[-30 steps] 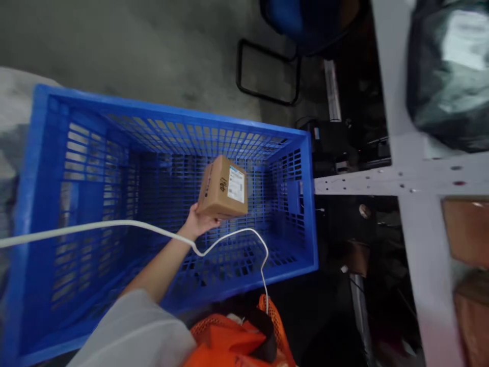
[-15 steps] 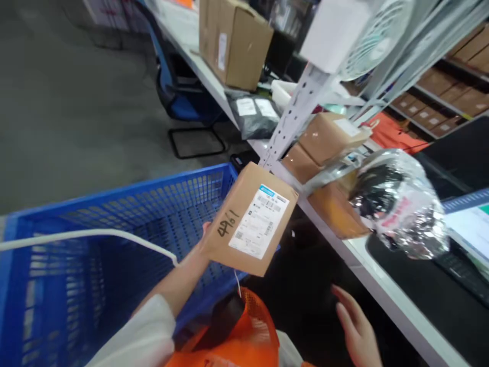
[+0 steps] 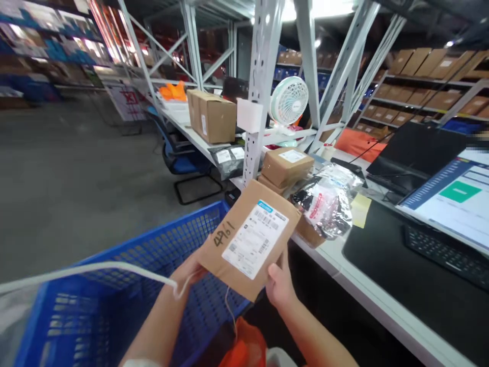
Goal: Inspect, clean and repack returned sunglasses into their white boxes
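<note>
The left hand (image 3: 193, 267) and the right hand (image 3: 280, 280) are grasping a cardboard box (image 3: 252, 237) by its two sides, the white label (image 3: 255, 238) facing up. The box is above the edge of the blue crate (image 3: 133, 285). Beyond it, on the white table (image 3: 340, 255), there lie silver plastic packages (image 3: 328, 201) and smaller boxes (image 3: 286, 165).

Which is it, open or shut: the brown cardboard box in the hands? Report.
Shut, as far as visible: the brown cardboard box shows a flat labelled face, no flap raised; its underside is hidden.
</note>
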Motion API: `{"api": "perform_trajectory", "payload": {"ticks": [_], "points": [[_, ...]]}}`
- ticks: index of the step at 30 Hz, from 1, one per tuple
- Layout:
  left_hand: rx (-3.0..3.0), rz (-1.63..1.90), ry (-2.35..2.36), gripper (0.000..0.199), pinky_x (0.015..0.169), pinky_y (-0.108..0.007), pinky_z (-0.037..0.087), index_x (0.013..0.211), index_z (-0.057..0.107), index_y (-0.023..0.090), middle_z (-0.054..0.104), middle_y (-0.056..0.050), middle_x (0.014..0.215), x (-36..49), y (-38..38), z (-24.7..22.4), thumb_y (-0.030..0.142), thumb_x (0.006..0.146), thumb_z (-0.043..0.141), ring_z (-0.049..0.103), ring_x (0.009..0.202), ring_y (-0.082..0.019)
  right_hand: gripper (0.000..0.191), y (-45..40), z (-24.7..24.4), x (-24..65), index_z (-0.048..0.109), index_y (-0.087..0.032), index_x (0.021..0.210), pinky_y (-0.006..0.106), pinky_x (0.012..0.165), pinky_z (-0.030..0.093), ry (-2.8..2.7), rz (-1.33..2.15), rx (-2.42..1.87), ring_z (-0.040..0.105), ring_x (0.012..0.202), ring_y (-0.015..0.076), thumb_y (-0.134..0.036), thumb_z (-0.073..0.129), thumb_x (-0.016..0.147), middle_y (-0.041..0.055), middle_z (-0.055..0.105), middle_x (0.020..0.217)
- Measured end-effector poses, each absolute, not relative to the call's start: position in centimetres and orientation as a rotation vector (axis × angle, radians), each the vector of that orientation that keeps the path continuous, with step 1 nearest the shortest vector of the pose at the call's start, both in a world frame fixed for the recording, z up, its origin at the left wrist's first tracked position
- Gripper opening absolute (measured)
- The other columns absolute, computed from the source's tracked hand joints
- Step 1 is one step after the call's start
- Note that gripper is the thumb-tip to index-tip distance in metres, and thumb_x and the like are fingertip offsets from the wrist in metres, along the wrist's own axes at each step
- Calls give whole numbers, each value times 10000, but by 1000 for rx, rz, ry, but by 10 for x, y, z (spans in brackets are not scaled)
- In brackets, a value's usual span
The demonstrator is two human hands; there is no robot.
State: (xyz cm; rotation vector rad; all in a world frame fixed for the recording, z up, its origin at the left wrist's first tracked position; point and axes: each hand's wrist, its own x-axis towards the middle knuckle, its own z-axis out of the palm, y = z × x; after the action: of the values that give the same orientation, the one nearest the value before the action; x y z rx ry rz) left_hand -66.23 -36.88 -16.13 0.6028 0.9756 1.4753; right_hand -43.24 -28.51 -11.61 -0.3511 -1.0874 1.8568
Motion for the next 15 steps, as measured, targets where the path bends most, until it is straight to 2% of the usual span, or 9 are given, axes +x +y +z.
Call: {"api": "perform_trajectory", "payload": {"ticks": [2, 4, 6, 9, 10, 12, 15], "points": [[629, 1375, 1073, 594, 713, -411, 614, 1287, 711, 274, 779, -87, 1137, -675, -393, -151, 670, 844, 693, 735, 1004, -346, 1097, -282, -117, -441, 162, -338, 1636, 521, 1216, 373, -1096, 1843, -313, 445, 1458, 302, -566, 818, 787, 82, 443, 1594], [690, 1337, 1161, 688, 696, -415, 619, 1368, 666, 289, 743, -113, 1257, -680, -415, -146, 690, 812, 718, 688, 1158, -413, 1119, -281, -119, -448, 108, -330, 1648, 512, 1224, 361, -1123, 1839, -292, 431, 1468, 291, -543, 814, 806, 91, 421, 1608], [773, 1469, 1166, 831, 872, -476, 615, 1443, 602, 289, 651, -111, 1425, -672, -429, -146, 699, 743, 781, 541, 1368, -453, 1177, -283, -119, -455, 49, -305, 1656, 518, 1221, 364, -1161, 1833, -288, 438, 1463, 297, -557, 818, 801, 119, 399, 1617], [784, 1786, 1054, 996, 1202, -535, 413, 1508, 519, 302, 540, -73, 1555, -639, -424, -147, 688, 653, 854, 344, 1525, -424, 1306, -287, -111, -468, -69, -265, 1653, 526, 1226, 354, -1243, 1809, -304, 403, 1486, 307, -599, 835, 771, 158, 295, 1663], [736, 1873, 1025, 985, 1241, -527, 368, 1501, 522, 312, 554, -61, 1544, -627, -416, -145, 667, 650, 867, 344, 1531, -404, 1330, -288, -108, -472, -102, -256, 1649, 522, 1233, 344, -1278, 1807, -303, 370, 1507, 304, -607, 834, 771, 162, 243, 1682], [582, 2039, 990, 906, 1244, -492, 384, 1431, 587, 313, 643, -42, 1450, -609, -396, -134, 642, 638, 878, 423, 1493, -379, 1286, -287, -100, -475, -128, -253, 1645, 519, 1251, 310, -1363, 1805, -271, 293, 1546, 293, -607, 794, 821, 152, 151, 1709], [356, 2266, 977, 745, 1136, -452, 516, 1235, 697, 260, 770, -41, 1210, -603, -360, -99, 632, 607, 849, 576, 1359, -373, 990, -282, -90, -460, -1, -294, 1665, 538, 1286, 202, -1555, 1667, -209, 188, 1582, 276, -575, 639, 964, 89, 106, 1729]]}}
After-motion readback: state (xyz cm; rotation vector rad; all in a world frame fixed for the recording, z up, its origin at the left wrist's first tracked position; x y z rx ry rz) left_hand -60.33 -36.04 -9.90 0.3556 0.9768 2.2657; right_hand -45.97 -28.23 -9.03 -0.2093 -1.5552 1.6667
